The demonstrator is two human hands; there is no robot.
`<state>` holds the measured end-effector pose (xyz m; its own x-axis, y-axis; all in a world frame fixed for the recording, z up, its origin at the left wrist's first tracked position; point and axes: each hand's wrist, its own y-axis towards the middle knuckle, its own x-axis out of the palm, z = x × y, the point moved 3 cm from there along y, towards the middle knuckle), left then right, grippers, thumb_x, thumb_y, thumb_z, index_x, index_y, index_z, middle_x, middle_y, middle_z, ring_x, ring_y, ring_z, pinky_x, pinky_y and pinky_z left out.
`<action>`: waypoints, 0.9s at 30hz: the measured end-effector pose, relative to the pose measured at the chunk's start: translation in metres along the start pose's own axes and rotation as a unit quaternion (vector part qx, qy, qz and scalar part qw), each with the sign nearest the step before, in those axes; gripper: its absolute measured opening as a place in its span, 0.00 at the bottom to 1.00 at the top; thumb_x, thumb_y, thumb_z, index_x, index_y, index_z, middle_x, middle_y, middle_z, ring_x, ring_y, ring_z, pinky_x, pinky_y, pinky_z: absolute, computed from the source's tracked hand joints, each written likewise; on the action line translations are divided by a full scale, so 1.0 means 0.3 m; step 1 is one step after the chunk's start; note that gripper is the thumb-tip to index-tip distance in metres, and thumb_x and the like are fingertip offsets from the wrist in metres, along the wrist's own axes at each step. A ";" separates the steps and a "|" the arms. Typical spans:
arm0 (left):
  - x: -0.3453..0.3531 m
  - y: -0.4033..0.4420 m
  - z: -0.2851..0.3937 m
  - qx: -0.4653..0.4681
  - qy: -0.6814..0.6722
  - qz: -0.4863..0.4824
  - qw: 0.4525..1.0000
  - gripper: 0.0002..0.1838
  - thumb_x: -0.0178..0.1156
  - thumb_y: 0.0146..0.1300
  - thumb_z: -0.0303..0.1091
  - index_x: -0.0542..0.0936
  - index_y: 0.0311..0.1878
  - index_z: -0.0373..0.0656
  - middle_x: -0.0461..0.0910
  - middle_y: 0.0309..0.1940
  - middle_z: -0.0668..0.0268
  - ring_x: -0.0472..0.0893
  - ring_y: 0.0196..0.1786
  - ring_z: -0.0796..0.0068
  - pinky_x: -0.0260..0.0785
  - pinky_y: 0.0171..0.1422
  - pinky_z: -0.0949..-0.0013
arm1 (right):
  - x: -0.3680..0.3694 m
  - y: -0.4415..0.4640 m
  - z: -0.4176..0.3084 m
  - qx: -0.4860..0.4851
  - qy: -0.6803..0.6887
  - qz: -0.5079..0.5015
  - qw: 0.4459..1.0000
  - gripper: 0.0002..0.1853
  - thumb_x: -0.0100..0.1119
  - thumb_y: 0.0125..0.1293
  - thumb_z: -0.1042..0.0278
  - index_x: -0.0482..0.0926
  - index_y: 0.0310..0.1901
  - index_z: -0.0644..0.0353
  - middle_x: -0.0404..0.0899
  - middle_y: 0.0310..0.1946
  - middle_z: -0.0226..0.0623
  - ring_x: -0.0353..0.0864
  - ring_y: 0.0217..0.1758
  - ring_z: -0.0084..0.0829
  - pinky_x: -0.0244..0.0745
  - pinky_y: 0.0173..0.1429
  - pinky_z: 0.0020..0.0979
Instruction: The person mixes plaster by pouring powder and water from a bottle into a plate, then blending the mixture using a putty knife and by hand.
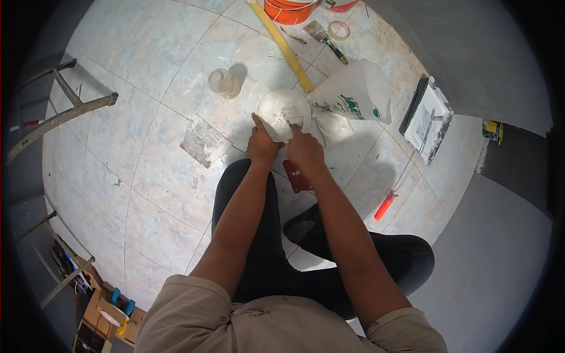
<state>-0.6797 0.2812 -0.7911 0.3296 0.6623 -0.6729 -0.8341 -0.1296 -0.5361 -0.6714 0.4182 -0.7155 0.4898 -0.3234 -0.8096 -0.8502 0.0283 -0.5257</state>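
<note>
- Far to the left of the white bowl (pixel 306 107), a worn metal frame (pixel 76 100) stands on the tiled floor (pixel 159 188).
- Left of the bowl and a little nearer the person lies a flat square piece (pixel 205 141) smeared with white.
- Left of the bowl and slightly beyond it is a translucent bottle (pixel 223 83), apart from it.
- At the bowl's near left side is the left hand (pixel 263 144), its fingers bent around the wall, thumb up along the rim, gripping it.
- The bowl sits on the floor in front of the person, with white paste (pixel 272 106) inside.
- Beyond the bowl are a yellow strip (pixel 283 50), slanting away, and an orange bucket (pixel 288 10).
- Just on the near side of the bowl is a red flat item (pixel 296 176), partly under the right arm.
- Over the bowl's near right edge is the right hand (pixel 306 153), blurred, fingers closed around a white-coated tool (pixel 292 117) dipping into the paste; its handle is hidden.
- Beyond the bowl to the right: a paintbrush (pixel 325 40) and a tape roll (pixel 339 30).
- Right beside the bowl are a clear bag (pixel 334 128) of white material and a green-printed white bag (pixel 359 88).
- Right of the bowl, nearer the person, lies a red-handled tool (pixel 385 206).
- Farthest right of the bowl is a paint-smeared tray (pixel 428 120).
</note>
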 end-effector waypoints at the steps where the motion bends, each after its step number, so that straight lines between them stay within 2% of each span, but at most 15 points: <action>1: 0.003 -0.010 -0.003 0.015 0.021 0.006 1.000 0.78 0.88 0.47 0.41 0.39 0.89 0.37 0.80 0.63 0.44 0.86 0.60 0.42 0.82 0.64 0.47 | -0.056 -0.011 0.014 0.002 0.018 -0.003 1.000 0.29 0.56 0.74 0.62 0.73 0.74 0.62 0.90 0.40 0.58 0.92 0.46 0.57 0.86 0.51 0.56; 3: 0.007 -0.011 -0.009 0.019 0.013 0.004 1.000 0.78 0.89 0.47 0.41 0.38 0.89 0.37 0.80 0.63 0.45 0.86 0.60 0.43 0.82 0.64 0.48 | -0.095 -0.044 0.019 0.006 0.034 -0.009 0.999 0.29 0.56 0.75 0.61 0.73 0.75 0.58 0.90 0.40 0.58 0.92 0.46 0.57 0.86 0.51 0.57; 6: 0.008 -0.003 -0.007 0.011 -0.004 0.000 1.000 0.78 0.89 0.47 0.41 0.38 0.89 0.38 0.80 0.63 0.45 0.86 0.60 0.42 0.82 0.63 0.49 | -0.082 -0.126 0.013 0.017 0.023 -0.020 0.999 0.31 0.60 0.74 0.59 0.72 0.77 0.54 0.89 0.41 0.58 0.92 0.44 0.57 0.85 0.51 0.58; 8: 0.009 -0.001 -0.002 -0.002 -0.012 -0.002 1.000 0.79 0.89 0.46 0.41 0.38 0.89 0.38 0.80 0.64 0.45 0.86 0.60 0.42 0.82 0.63 0.49 | -0.032 -0.177 -0.008 0.004 -0.023 0.020 1.000 0.33 0.64 0.72 0.58 0.71 0.77 0.54 0.89 0.40 0.55 0.91 0.43 0.56 0.85 0.50 0.56; 12: -0.005 0.004 -0.005 -0.005 0.000 -0.008 1.000 0.75 0.86 0.50 0.46 0.40 0.88 0.35 0.82 0.61 0.44 0.87 0.59 0.43 0.82 0.62 0.49 | 0.112 -0.152 0.032 -0.007 -0.042 -0.005 0.999 0.31 0.62 0.73 0.54 0.73 0.76 0.51 0.87 0.35 0.56 0.92 0.43 0.53 0.86 0.50 0.54; 14: -0.001 0.005 -0.011 0.001 0.003 -0.005 1.000 0.74 0.85 0.51 0.48 0.41 0.88 0.35 0.83 0.60 0.43 0.87 0.59 0.43 0.82 0.62 0.49 | 0.122 -0.124 0.047 -0.049 -0.022 -0.014 0.998 0.30 0.65 0.71 0.53 0.76 0.72 0.55 0.88 0.38 0.56 0.92 0.42 0.56 0.86 0.49 0.54; 17: -0.004 0.002 -0.004 0.026 0.002 0.009 1.000 0.71 0.83 0.53 0.49 0.44 0.88 0.34 0.84 0.57 0.44 0.87 0.58 0.44 0.82 0.61 0.50 | 0.138 -0.071 0.046 -0.030 -0.021 -0.069 0.997 0.26 0.63 0.71 0.57 0.78 0.67 0.59 0.89 0.42 0.59 0.91 0.46 0.59 0.86 0.53 0.55; 19: -0.001 0.012 -0.010 0.009 0.003 0.002 1.000 0.72 0.82 0.52 0.56 0.46 0.86 0.29 0.87 0.52 0.44 0.87 0.57 0.43 0.80 0.60 0.47 | 0.117 -0.067 0.016 -0.013 0.000 -0.069 0.998 0.26 0.62 0.71 0.60 0.78 0.67 0.60 0.89 0.44 0.60 0.91 0.49 0.59 0.85 0.56 0.56; 21: 0.002 0.007 -0.013 0.018 0.007 0.013 1.000 0.72 0.82 0.52 0.56 0.46 0.86 0.29 0.87 0.52 0.45 0.87 0.57 0.42 0.80 0.60 0.46 | 0.086 -0.064 -0.021 -0.003 0.023 -0.070 0.997 0.26 0.61 0.70 0.62 0.78 0.67 0.61 0.89 0.47 0.62 0.91 0.52 0.60 0.85 0.59 0.57; 23: 0.003 0.023 -0.020 0.026 0.012 0.023 0.999 0.72 0.82 0.52 0.56 0.46 0.86 0.30 0.87 0.51 0.45 0.87 0.56 0.42 0.80 0.60 0.46 | 0.045 -0.061 -0.047 0.038 0.117 -0.046 0.991 0.26 0.57 0.70 0.65 0.78 0.68 0.63 0.88 0.51 0.65 0.89 0.57 0.61 0.82 0.65 0.56; 25: 0.000 0.019 -0.011 0.000 -0.002 0.011 1.000 0.74 0.87 0.49 0.47 0.43 0.88 0.35 0.85 0.58 0.49 0.88 0.58 0.47 0.83 0.63 0.51 | 0.003 -0.022 -0.063 0.065 0.131 -0.037 0.989 0.26 0.57 0.71 0.64 0.78 0.68 0.64 0.87 0.52 0.64 0.88 0.58 0.61 0.81 0.66 0.55; 27: -0.009 0.003 -0.006 0.007 0.004 0.011 1.000 0.75 0.87 0.49 0.45 0.43 0.89 0.36 0.85 0.58 0.49 0.88 0.58 0.47 0.83 0.63 0.51 | -0.045 0.001 -0.063 0.094 0.144 -0.030 0.985 0.27 0.57 0.71 0.63 0.78 0.69 0.65 0.87 0.54 0.64 0.87 0.59 0.62 0.80 0.68 0.54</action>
<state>-0.6805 0.2782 -0.7906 0.3152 0.6533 -0.6884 -0.8473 -0.1330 -0.5142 -0.6818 0.4046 -0.6997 0.4405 -0.5833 -0.6825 -0.7577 0.1661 -0.6311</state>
